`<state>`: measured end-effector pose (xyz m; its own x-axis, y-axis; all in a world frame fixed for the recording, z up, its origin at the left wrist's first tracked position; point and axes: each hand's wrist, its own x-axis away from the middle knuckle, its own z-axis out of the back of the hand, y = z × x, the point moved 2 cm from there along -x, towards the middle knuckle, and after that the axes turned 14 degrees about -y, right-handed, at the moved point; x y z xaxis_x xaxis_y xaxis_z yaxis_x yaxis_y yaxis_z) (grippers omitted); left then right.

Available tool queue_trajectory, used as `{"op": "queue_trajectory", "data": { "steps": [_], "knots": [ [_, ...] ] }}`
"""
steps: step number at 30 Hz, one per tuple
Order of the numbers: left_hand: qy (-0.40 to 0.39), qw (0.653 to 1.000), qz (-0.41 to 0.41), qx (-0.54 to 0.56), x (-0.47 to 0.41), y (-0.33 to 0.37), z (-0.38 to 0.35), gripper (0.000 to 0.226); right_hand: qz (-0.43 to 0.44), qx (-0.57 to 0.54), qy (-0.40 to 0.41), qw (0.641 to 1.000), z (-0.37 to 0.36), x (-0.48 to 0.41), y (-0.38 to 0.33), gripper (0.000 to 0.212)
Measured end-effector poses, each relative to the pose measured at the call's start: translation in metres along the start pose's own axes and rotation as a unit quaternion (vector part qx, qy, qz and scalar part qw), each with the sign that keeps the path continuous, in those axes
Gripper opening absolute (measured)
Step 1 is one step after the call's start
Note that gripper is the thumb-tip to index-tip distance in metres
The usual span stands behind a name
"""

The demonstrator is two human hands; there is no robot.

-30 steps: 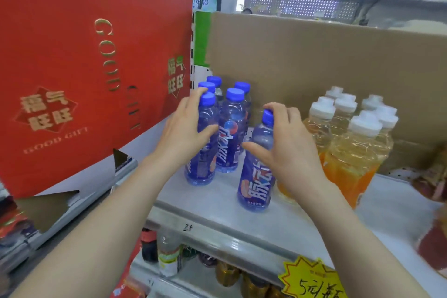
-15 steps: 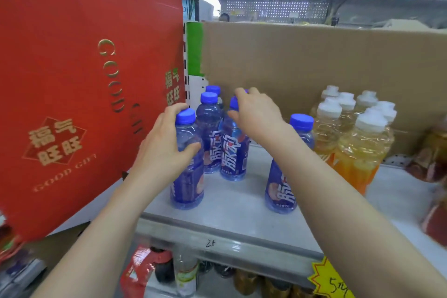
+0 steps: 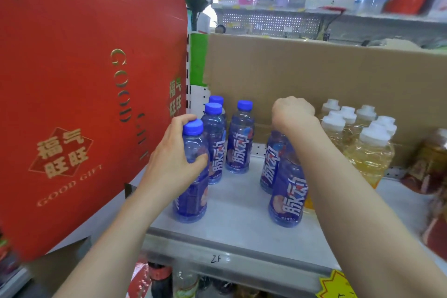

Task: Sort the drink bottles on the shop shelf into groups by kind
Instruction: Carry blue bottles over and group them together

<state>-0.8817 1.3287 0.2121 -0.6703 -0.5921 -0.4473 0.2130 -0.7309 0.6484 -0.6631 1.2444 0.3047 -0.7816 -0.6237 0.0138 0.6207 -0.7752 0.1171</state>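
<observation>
Several blue-capped purple drink bottles stand on the grey shelf (image 3: pixel 237 222). My left hand (image 3: pixel 174 162) is wrapped around the front-left blue bottle (image 3: pixel 191 198), which stands on the shelf. My right hand (image 3: pixel 292 111) is closed over the top of another blue bottle (image 3: pixel 271 164), hiding its cap. In front of that one stands a further blue bottle (image 3: pixel 287 198), its top hidden by my right forearm. Three more blue bottles (image 3: pixel 242 138) stand at the back left. To the right, a group of yellow bottles with white caps (image 3: pixel 367 155) stands close together.
A big red gift box (image 3: pixel 72 104) leans at the left, next to my left hand. A cardboard sheet (image 3: pixel 314 75) backs the shelf. Dark packaged goods (image 3: pixel 430 164) sit at the far right. A yellow price tag (image 3: pixel 336 285) hangs on the front edge above bottles on the lower shelf (image 3: pixel 159 278).
My right hand took a blue bottle from the back cluster and moved it right, behind the front-right bottle. My left hand stays on the front-left bottle.
</observation>
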Motion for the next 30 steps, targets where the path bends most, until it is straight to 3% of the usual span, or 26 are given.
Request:
{"op": "queue_trajectory", "data": {
  "steps": [2,5,7,9,14,21,24,27,30],
  "knots": [
    [-0.004,1.0,-0.002,0.011,0.0,-0.002,0.001,0.064,0.012,0.004,0.019,1.0,-0.004,-0.001,-0.006,0.033],
    [-0.011,1.0,-0.003,0.021,0.001,-0.004,0.002,0.065,0.175,-0.105,0.11,0.973,-0.01,-0.006,-0.039,0.04],
    [-0.014,1.0,-0.005,0.025,0.001,-0.006,0.003,0.065,0.299,-0.223,0.093,0.923,-0.013,-0.006,-0.065,0.05],
    [-0.014,0.999,-0.004,0.028,0.002,-0.007,0.004,0.065,0.342,-0.255,0.051,0.903,-0.016,-0.012,-0.083,0.049],
    [-0.015,0.999,-0.003,0.043,0.003,-0.011,0.005,0.066,0.279,-0.264,0.105,0.917,-0.02,-0.024,-0.096,0.033],
    [-0.022,0.999,-0.009,0.035,0.002,-0.008,0.002,0.065,0.258,-0.203,0.108,0.938,-0.013,-0.003,-0.076,0.051],
    [-0.018,0.999,-0.01,0.035,0.002,-0.009,0.002,0.066,0.134,-0.096,0.178,0.97,-0.005,0.01,-0.018,0.049],
    [-0.009,0.999,-0.007,0.034,0.002,-0.007,-0.001,0.065,0.026,-0.031,0.08,0.996,-0.005,0.009,0.019,0.034],
    [-0.005,0.999,-0.005,0.038,0.003,-0.007,-0.002,0.065,0.022,-0.063,0.038,0.997,-0.005,-0.002,0.02,0.023]
  ]
}}
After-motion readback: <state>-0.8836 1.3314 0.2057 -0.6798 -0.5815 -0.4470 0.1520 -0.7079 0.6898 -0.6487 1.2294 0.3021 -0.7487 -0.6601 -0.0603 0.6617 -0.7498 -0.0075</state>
